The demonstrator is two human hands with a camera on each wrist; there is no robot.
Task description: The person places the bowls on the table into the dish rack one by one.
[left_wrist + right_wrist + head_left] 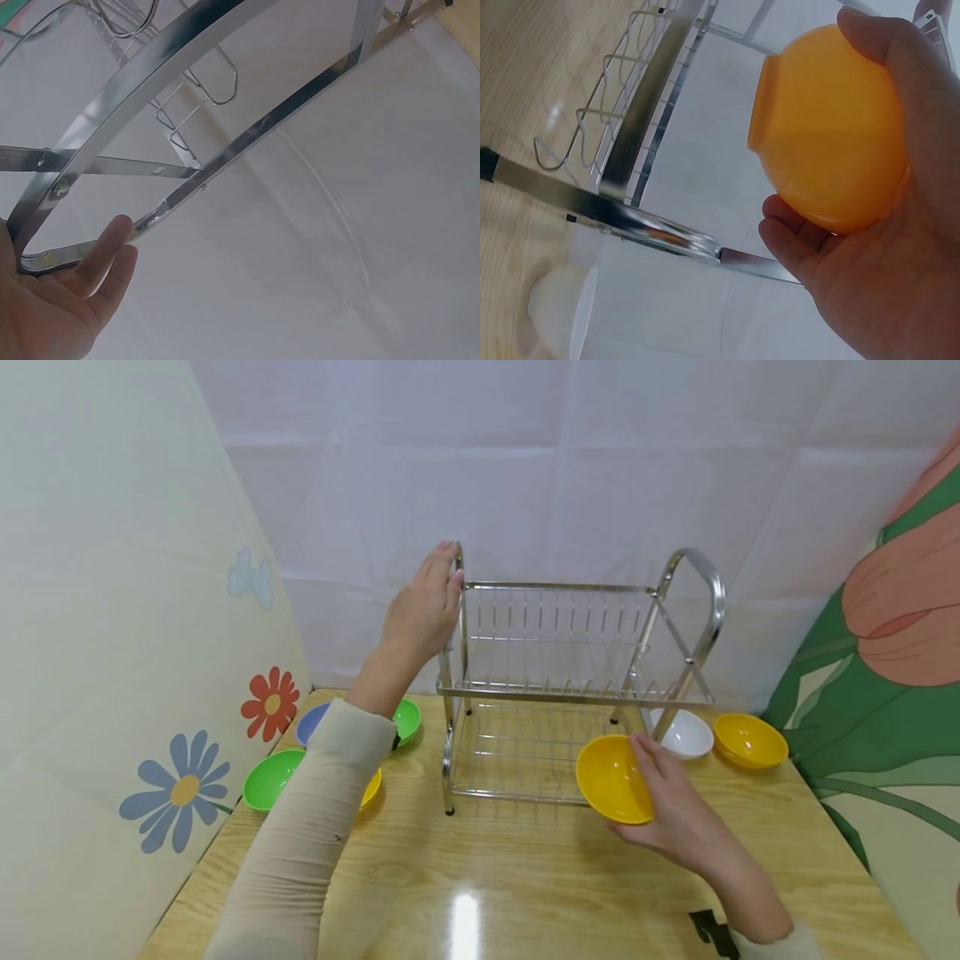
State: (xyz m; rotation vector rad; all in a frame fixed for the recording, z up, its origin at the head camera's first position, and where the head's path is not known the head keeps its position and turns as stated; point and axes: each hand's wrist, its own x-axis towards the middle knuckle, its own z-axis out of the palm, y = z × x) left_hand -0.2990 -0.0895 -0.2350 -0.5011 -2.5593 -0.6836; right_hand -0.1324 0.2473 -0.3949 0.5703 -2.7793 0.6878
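Observation:
My right hand grips a yellow bowl by its side, thumb at the rim, in front of the rack's right part. In the right wrist view the yellow bowl's rounded outside and foot face the camera. A two-tier metal dish rack stands on the table. My left hand rests against the top of the rack's left arch. Seen from the left wrist, two fingers lie nearly straight across the metal bar.
Behind the rack's right leg are a white bowl and another yellow bowl. Left of the rack stand green bowls, a blue bowl and a yellow bowl, partly covered by my left sleeve. A white cloth hangs behind.

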